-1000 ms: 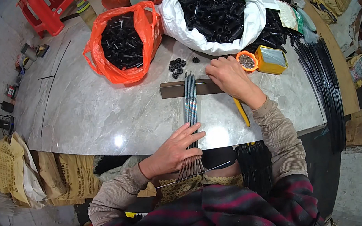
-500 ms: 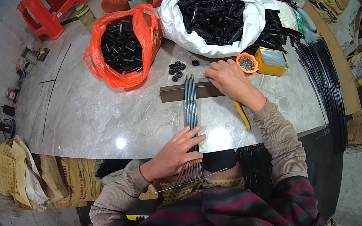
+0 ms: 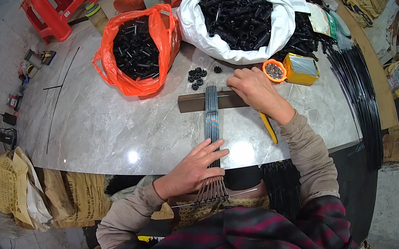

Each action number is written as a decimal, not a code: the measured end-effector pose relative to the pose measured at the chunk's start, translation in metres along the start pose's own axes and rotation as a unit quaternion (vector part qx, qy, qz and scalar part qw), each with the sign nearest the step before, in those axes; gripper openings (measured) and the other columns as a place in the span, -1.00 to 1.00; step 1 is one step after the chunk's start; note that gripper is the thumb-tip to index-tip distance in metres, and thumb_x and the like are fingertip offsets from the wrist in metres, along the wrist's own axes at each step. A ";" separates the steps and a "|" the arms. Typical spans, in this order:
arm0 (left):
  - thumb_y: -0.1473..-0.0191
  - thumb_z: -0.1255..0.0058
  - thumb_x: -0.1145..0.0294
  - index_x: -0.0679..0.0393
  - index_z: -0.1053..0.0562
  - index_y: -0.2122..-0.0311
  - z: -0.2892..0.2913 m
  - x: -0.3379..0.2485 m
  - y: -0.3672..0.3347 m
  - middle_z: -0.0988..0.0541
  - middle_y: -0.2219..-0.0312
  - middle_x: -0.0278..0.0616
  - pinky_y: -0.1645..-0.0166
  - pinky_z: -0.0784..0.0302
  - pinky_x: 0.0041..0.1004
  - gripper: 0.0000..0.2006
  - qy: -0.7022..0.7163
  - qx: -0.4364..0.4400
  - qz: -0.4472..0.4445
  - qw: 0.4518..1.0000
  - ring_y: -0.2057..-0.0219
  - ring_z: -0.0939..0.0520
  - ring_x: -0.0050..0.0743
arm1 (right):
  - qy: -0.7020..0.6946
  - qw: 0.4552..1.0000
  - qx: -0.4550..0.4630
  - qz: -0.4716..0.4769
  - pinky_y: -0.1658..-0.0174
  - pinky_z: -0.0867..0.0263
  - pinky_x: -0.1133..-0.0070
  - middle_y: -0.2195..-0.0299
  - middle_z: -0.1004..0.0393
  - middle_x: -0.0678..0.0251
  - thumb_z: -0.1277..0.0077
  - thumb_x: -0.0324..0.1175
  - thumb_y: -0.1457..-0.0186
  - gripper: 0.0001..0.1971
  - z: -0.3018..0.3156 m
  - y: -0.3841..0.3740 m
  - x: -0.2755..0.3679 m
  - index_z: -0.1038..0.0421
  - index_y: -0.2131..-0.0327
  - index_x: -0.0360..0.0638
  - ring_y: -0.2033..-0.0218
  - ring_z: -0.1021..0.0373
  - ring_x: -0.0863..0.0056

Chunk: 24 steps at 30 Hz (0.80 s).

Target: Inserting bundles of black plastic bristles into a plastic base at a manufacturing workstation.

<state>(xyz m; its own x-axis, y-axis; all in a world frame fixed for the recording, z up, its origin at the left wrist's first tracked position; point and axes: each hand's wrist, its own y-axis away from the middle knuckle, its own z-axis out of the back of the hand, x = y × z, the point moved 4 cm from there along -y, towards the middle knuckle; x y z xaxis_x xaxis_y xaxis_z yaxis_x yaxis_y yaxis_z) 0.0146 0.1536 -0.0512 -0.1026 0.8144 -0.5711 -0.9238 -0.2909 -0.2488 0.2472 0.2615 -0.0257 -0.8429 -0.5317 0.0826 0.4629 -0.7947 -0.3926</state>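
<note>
A row of thin metal rods lies side by side across a brown bar-shaped block on the table. My left hand holds the rods near the table's front edge, fingers laid across them. Below that hand their near ends fan out over my lap to a thin crosswise rod. My right hand is at the block's right end, its fingertips pinched together; what they grip is hidden. Beside its wrist lies a yellow handle. Several small black ribbed parts sit just beyond the block.
A red bag and a white sack, full of black tubes, stand at the back. An orange dish of small metal bits sits by a yellow tin. Long black rods overhang the right edge. A red stool is far left.
The view has shifted slightly. Both hands keep nearly the same place on the rods and at the block, and the crosswise rod over my lap has tilted a little.
</note>
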 end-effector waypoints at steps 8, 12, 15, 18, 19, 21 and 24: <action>-0.13 -0.13 0.29 0.04 -0.56 0.24 -0.001 0.001 0.000 -0.34 -0.23 -0.08 -0.41 0.00 0.03 -0.87 0.017 -0.002 0.007 1.000 -0.37 -0.16 0.04 | -0.012 1.000 0.011 -0.005 0.29 -0.22 0.38 0.45 -0.38 0.31 -0.09 -0.41 -0.10 -0.92 0.002 -0.001 0.001 -0.46 0.30 -0.12 0.35 -0.40 0.29; -0.17 -0.10 0.22 0.04 -0.56 0.25 0.000 0.001 0.000 -0.35 -0.22 -0.09 -0.41 0.00 0.03 -0.84 0.011 -0.002 0.008 1.000 -0.37 -0.16 0.03 | -0.004 1.000 0.009 0.001 0.28 -0.22 0.38 0.44 -0.38 0.31 -0.10 -0.41 -0.10 -0.91 0.002 -0.001 0.002 -0.46 0.30 -0.12 0.35 -0.40 0.29; -0.16 -0.10 0.20 0.03 -0.56 0.25 -0.001 0.001 0.000 -0.36 -0.21 -0.10 -0.41 -0.01 0.03 -0.83 0.013 -0.009 0.011 1.000 -0.36 -0.17 0.03 | -0.011 1.000 0.011 -0.002 0.28 -0.22 0.38 0.44 -0.38 0.31 -0.11 -0.42 -0.09 -0.91 0.002 -0.001 0.004 -0.46 0.31 -0.13 0.35 -0.39 0.29; -0.16 -0.10 0.18 0.03 -0.56 0.24 -0.003 0.003 0.001 -0.37 -0.21 -0.10 -0.40 -0.02 0.03 -0.82 0.013 -0.010 0.013 1.000 -0.36 -0.18 0.03 | -0.011 1.000 0.008 0.001 0.27 -0.22 0.37 0.44 -0.38 0.31 -0.11 -0.42 -0.09 -0.92 0.002 -0.001 0.007 -0.45 0.32 -0.14 0.36 -0.39 0.28; -0.16 -0.10 0.18 0.03 -0.56 0.24 -0.004 0.003 0.001 -0.37 -0.21 -0.10 -0.40 -0.02 0.03 -0.82 0.013 -0.010 0.013 1.000 -0.36 -0.18 0.03 | -0.011 1.000 0.007 0.003 0.28 -0.22 0.36 0.43 -0.38 0.30 -0.11 -0.43 -0.09 -0.92 0.002 -0.001 0.008 -0.45 0.32 -0.14 0.36 -0.39 0.28; -0.16 -0.09 0.18 0.02 -0.56 0.24 -0.006 0.003 0.002 -0.37 -0.21 -0.11 -0.40 -0.02 0.03 -0.82 0.005 -0.015 0.008 1.000 -0.36 -0.18 0.02 | -0.011 1.000 0.006 0.004 0.28 -0.22 0.35 0.43 -0.38 0.30 -0.10 -0.43 -0.09 -0.92 0.003 -0.001 0.009 -0.45 0.33 -0.14 0.37 -0.39 0.27; -0.16 -0.09 0.17 0.02 -0.56 0.23 -0.007 0.004 0.002 -0.37 -0.20 -0.11 -0.41 -0.01 0.03 -0.81 0.002 -0.019 0.004 1.000 -0.36 -0.18 0.02 | -0.005 1.000 0.001 0.009 0.28 -0.21 0.35 0.44 -0.38 0.29 -0.11 -0.44 -0.08 -0.93 0.004 -0.001 0.010 -0.45 0.34 -0.15 0.37 -0.39 0.26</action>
<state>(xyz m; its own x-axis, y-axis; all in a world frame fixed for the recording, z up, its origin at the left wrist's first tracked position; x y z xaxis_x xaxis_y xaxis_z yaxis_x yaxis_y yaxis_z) 0.0149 0.1526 -0.0595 -0.1089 0.8100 -0.5762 -0.9081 -0.3168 -0.2737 0.2398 0.2561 -0.0203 -0.8315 -0.5490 0.0851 0.4784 -0.7854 -0.3928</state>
